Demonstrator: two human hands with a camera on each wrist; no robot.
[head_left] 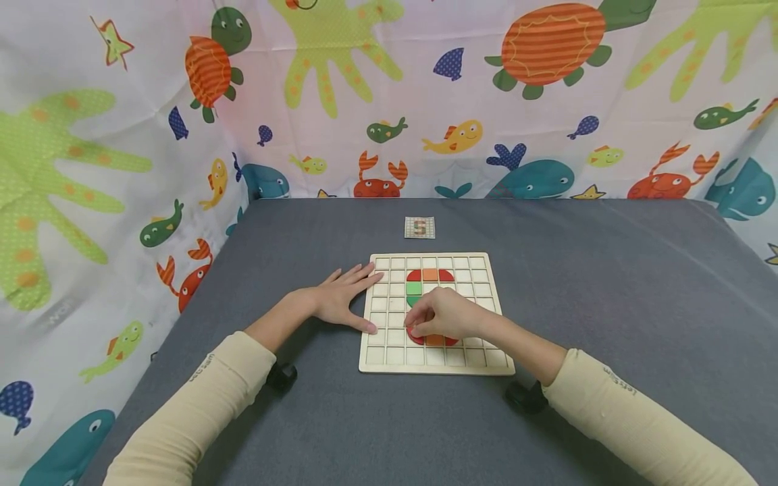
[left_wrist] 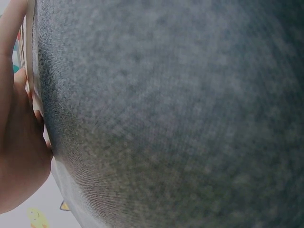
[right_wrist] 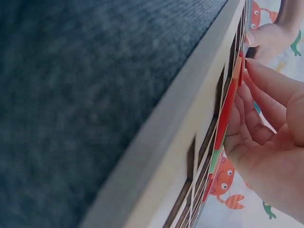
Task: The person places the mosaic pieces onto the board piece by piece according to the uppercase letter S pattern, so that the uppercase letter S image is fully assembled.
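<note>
A pale wooden grid board (head_left: 395,368) lies on the grey table. My left hand (head_left: 337,302) rests with spread, straight fingers at its left edge. My right hand (head_left: 448,314) pinches a small red piece (right_wrist: 242,71) low over the board, at the left end of its lower coloured row. Beside that piece an orange square (head_left: 435,341) and a red rounded piece (head_left: 452,342) sit in the grid. Higher up are an orange square (head_left: 429,275) between two red rounded pieces, a light green square (head_left: 414,288) and a dark green piece (head_left: 413,300). My right hand hides the middle cells.
Behind the board lies a small card (head_left: 419,227) with a gridded S-shaped pattern. A curtain (head_left: 340,172) printed with sea animals rises along the table's back and left sides. Dark wrist devices (head_left: 525,398) sit under both beige sleeves.
</note>
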